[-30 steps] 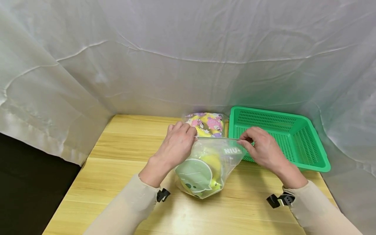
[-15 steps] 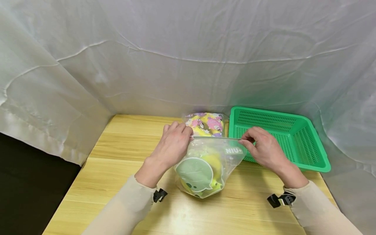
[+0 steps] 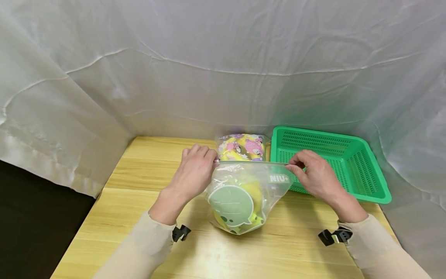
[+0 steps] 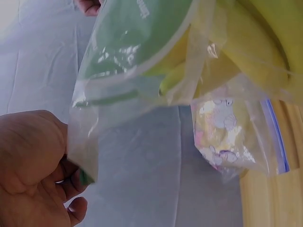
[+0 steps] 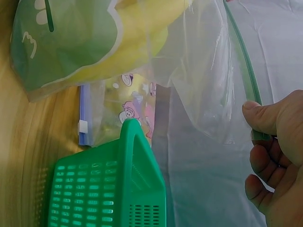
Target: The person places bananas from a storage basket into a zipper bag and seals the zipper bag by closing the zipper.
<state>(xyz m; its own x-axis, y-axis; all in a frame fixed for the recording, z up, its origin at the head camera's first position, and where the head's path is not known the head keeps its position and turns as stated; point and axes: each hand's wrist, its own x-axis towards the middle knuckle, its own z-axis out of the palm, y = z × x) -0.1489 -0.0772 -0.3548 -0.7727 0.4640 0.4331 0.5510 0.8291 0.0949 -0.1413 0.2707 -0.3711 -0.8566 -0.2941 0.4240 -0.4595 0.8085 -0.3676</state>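
A clear zip bag (image 3: 231, 205) with a green speech-bubble print and "NIU+" lettering stands on the table, bulging with what look like yellow bananas (image 4: 225, 66). At the top left end of its closure, my left hand (image 3: 193, 170) pinches the bag's edge. My right hand (image 3: 317, 176) pinches the opposite end, thumb on the green zip strip (image 5: 246, 61) in the right wrist view. The top edge runs straight and taut between both hands. Whether the zip is fully closed cannot be told.
Behind the bag lies a second zip bag (image 3: 240, 147) with pink cartoon prints and yellow contents; its blue slider strip (image 5: 84, 111) shows in the right wrist view. A green perforated basket (image 3: 378, 170) stands at the right of the wooden table (image 3: 139, 201). Pale curtains (image 3: 223, 77) enclose the back and sides.
My left hand has slid left along the bag's top edge, uncovering more of the closure. My right hand has barely shifted, still pinching its end.
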